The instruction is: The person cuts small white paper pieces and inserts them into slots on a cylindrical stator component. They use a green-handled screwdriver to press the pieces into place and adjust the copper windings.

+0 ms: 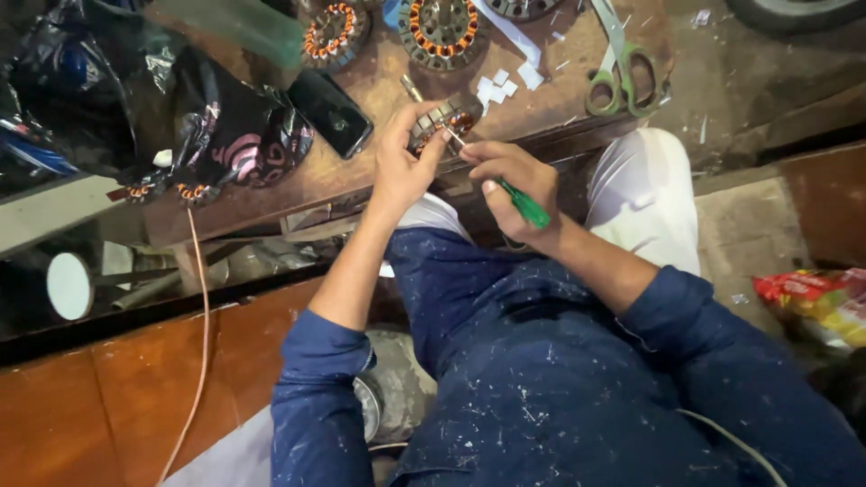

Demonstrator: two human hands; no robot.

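The left hand [400, 162] grips a small motor stator [442, 120] at the near edge of the bench [379, 86], about 12 o'clock in the view; its fingers are curled closed around the stator's left rim. The stator is a ring of grey laminated steel with orange-brown copper windings in its slots. The right hand [514, 176] is closed on a green-handled screwdriver [523, 204]; the thin shaft runs up and left, with its tip touching the stator windings.

Containers: a crumpled black plastic bag [234, 135] with pink print lies at 10 o'clock on the bench; its contents cannot be told. Two small wound coils [167, 191] sit at its lower edge, and a thin pinkish wire [200, 334] hangs from them towards 7 o'clock.

Packages: a glossy red and yellow wrapper [816, 302] lies on the floor at 3 o'clock.

Other items on the worn brown bench: a black smartphone [330, 113] at 11 o'clock, lying flat beside the bag; two larger stators [442, 32] with orange windings at 12 o'clock; small white paper squares [505, 83] just right of the held stator; green-handled scissors [622, 77] at 1 o'clock. The person wears dark blue, white-flecked sleeves [320, 379]
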